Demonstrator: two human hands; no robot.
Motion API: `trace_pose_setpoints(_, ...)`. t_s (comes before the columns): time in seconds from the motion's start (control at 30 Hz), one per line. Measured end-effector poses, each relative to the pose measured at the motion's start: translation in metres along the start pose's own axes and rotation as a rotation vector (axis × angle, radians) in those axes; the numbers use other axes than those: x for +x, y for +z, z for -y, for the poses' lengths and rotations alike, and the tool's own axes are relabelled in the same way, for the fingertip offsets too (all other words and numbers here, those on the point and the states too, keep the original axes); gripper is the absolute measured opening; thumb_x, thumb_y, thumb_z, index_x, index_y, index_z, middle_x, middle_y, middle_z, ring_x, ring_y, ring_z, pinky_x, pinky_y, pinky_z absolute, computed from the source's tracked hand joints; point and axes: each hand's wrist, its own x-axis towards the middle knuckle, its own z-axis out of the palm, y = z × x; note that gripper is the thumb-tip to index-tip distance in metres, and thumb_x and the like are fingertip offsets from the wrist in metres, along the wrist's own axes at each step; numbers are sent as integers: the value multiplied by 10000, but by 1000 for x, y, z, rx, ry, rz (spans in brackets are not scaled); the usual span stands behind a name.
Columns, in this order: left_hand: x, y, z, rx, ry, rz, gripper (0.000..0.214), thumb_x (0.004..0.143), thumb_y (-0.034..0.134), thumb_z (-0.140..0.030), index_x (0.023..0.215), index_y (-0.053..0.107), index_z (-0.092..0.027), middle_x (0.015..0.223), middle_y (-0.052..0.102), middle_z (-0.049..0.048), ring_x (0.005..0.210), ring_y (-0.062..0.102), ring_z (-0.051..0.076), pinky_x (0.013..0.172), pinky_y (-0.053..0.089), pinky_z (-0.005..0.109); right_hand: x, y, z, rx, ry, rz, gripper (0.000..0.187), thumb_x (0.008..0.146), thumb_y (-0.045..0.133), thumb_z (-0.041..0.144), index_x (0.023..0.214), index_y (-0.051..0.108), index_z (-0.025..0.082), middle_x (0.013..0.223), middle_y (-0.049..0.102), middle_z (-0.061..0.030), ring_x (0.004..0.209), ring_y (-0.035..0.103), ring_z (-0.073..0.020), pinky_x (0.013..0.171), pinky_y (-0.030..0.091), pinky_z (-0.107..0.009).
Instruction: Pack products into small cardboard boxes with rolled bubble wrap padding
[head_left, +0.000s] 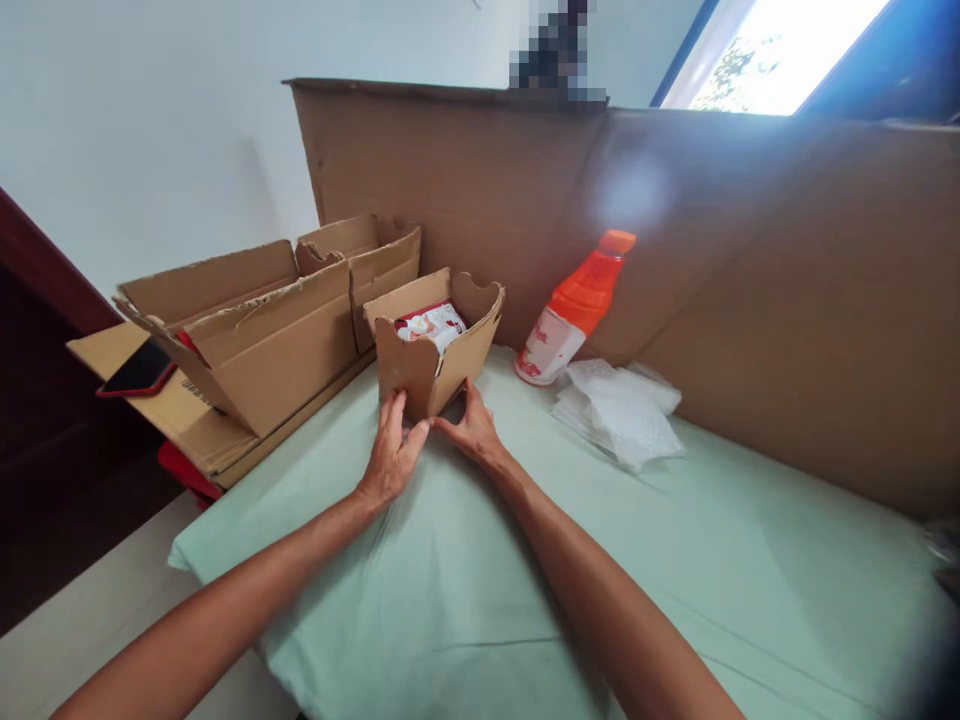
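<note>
A small open-topped cardboard box with notched, curved edges sits on the pale green cloth. Inside it lies a packet printed in white and red. My left hand presses its fingers against the near left face of the box, low down. On the right side, my right hand grips the lower edge, its fingertips partly hidden behind the box. Both thumbs point inward and come close together at the near bottom corner.
Left stands a longer cardboard box with compartments, and a dark phone on its flap. An orange-capped bottle leans against the tall cardboard panel. Folded bubble wrap lies on the green cloth beside it.
</note>
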Motion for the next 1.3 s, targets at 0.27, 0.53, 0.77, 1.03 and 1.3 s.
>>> trace_pose_setpoints(0.27,64,2,29,53,29,27,651,949,470,-441,1515,364,-138,1644,284,204,1540,264,295,1220,307,493,57,31,11,-234,61,4,897,877,542,658,1519,318,73,1485,509,-257,1354,513,-363,1086,411,-486)
trace_pose_setpoints(0.53,66,-2,33,111,85,151,620,968,410,-462,1488,439,-125,1589,423,172,1505,349,259,1259,228,462,54,32,23,-420,55,90,582,1024,367,397,1501,380,63,1538,468,-232,1416,452,-299,1121,343,-443)
trace_pose_setpoints(0.77,63,1,39,155,142,108,535,969,422,-422,1417,527,-149,1484,546,157,1412,477,262,1220,319,458,54,30,29,-429,40,123,559,1006,387,346,1514,388,111,1538,480,-201,1443,397,-324,1128,334,-501)
trace_pose_setpoints(1.03,61,-2,43,302,165,87,575,920,411,-310,1453,465,-100,1463,544,200,1388,498,301,1198,347,503,26,20,45,-449,-17,151,526,1026,405,415,1464,472,131,1557,460,-172,1448,379,-312,1164,303,-473)
trace_pose_setpoints(1.3,55,3,35,570,240,147,577,903,429,-320,1423,496,-80,1522,481,211,1436,439,328,1202,337,488,-98,-31,51,-439,-155,244,541,1010,483,457,1468,489,169,1571,447,-160,1460,379,-320,1178,306,-490)
